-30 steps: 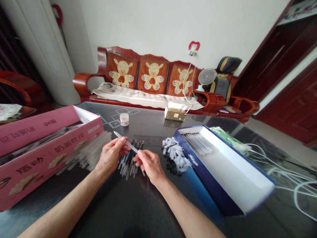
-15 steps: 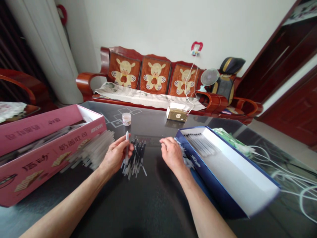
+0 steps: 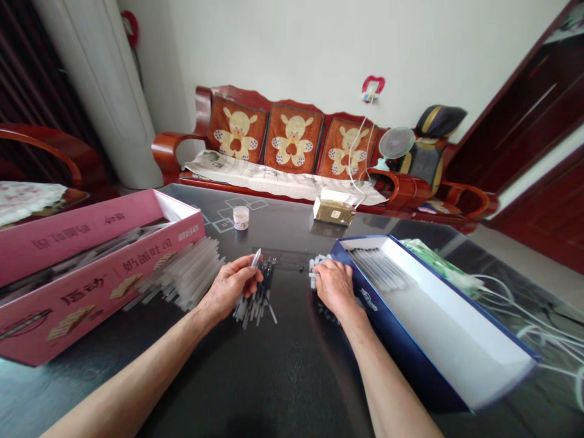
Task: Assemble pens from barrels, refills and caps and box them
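Our left hand [image 3: 233,283] clamps a pen [image 3: 256,258] between its fingers, tip exposed above them, probably for access; pale caps [image 3: 313,275] lie beneath and beside our right hand [image 3: 336,287], whose fingers' closure we cannot tell.

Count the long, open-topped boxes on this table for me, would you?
2: the pink cardboard box on the left, beside the loose translucent tubes, and the navy-blue box, just right of the right hand. I see no others.
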{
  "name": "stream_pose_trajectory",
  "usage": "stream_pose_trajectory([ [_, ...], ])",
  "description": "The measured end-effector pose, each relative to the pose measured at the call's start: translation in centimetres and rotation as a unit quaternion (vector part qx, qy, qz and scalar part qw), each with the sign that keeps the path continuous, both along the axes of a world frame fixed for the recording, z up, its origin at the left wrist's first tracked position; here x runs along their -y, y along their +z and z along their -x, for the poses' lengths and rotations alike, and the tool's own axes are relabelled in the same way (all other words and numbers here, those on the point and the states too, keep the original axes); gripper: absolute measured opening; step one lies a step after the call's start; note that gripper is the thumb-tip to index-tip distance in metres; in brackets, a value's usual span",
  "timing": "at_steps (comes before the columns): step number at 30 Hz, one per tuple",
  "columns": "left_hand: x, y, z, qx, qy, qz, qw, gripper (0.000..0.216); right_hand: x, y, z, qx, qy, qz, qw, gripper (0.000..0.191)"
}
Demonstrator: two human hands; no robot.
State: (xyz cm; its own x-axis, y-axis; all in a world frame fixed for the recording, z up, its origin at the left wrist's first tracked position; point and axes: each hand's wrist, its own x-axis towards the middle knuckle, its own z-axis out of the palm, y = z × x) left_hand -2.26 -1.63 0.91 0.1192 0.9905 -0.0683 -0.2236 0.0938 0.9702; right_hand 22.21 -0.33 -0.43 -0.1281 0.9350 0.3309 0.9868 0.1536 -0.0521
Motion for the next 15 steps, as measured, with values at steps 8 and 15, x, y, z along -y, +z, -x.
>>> stream_pose_trajectory([
  [8, 0.2, -0.4, 0.0, -0.082, -0.042, -0.044, 0.995, 0.04, -0.4, 0.5, 1.2, -0.191, 0.077, -0.052, 0.977, 0.027],
  [15, 0.5, -0.2, -0.2, -0.103, -0.074, -0.042, 0.991, 0.057, -0.1, 0.4, 4.0, -0.473, 0.102, 0.041, 0.874, 0.03],
])
